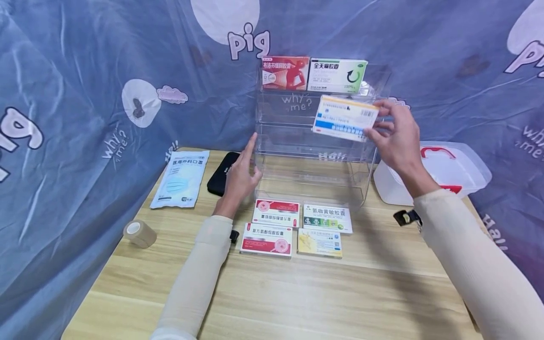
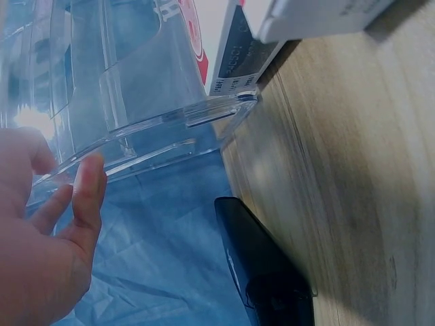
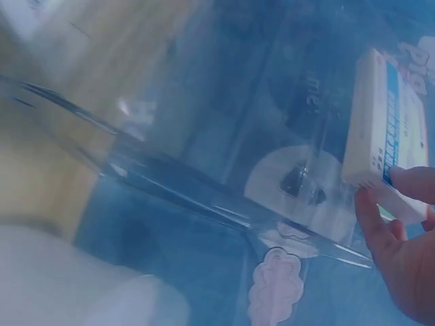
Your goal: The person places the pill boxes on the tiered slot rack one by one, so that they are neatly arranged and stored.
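Note:
My right hand (image 1: 397, 137) pinches a white, blue and orange medicine box (image 1: 346, 118) by its right end. The box is in front of the upper tiers of a clear acrylic display rack (image 1: 312, 177), its print upside down in the head view. In the right wrist view the thumb and fingers grip the box's near end (image 3: 380, 136). My left hand (image 1: 241, 177) is at the rack's left side, fingers extended, fingertips at the clear edge in the left wrist view. On the top tier stand a red medicine box (image 1: 284, 73) and a green-and-white medicine box (image 1: 337, 75).
Before the rack lie two red-and-white boxes (image 1: 276, 214), a green-and-white box (image 1: 327, 218) and a yellow-and-white box (image 1: 319, 242). Leftward are a black case (image 1: 218, 174), a mask packet (image 1: 180, 179) and a tan tape roll (image 1: 140, 233). A translucent bin (image 1: 463, 167) stands right.

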The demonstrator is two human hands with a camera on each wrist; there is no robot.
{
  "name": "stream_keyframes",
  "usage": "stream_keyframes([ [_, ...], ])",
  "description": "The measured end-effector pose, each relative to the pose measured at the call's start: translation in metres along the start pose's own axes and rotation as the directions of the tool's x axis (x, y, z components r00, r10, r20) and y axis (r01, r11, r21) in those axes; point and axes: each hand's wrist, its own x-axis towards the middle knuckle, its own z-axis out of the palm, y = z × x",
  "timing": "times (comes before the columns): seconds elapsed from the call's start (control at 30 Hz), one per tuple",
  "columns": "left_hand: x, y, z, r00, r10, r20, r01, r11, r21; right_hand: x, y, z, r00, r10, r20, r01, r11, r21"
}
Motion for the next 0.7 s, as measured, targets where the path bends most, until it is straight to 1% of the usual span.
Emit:
stream_keyframes([
  [0.13,0.0,0.001,-0.001,1.0,-0.008,0.009,0.008,1.0,-0.001,0.024,-0.011,0.008,0.998,-0.003,-0.055,0.004,1.0,0.011],
  [0.23,0.0,0.001,-0.001,1.0,-0.014,0.014,0.014,1.0,-0.002,0.038,-0.019,0.015,0.997,-0.01,-0.072,0.011,1.0,0.007],
  [0.37,-0.001,0.001,-0.002,1.0,-0.014,0.012,0.014,1.0,-0.001,0.051,-0.025,0.026,0.997,-0.029,-0.077,0.029,1.0,-0.006],
  [0.53,-0.001,0.001,-0.004,1.0,-0.004,0.004,0.004,1.0,0.004,0.06,-0.027,0.038,0.997,-0.02,-0.068,0.018,1.0,-0.023],
  [0.7,-0.001,0.001,-0.004,1.0,-0.004,0.014,0.004,1.0,0.007,0.061,-0.025,0.045,0.997,-0.016,-0.081,0.016,1.0,-0.003],
])
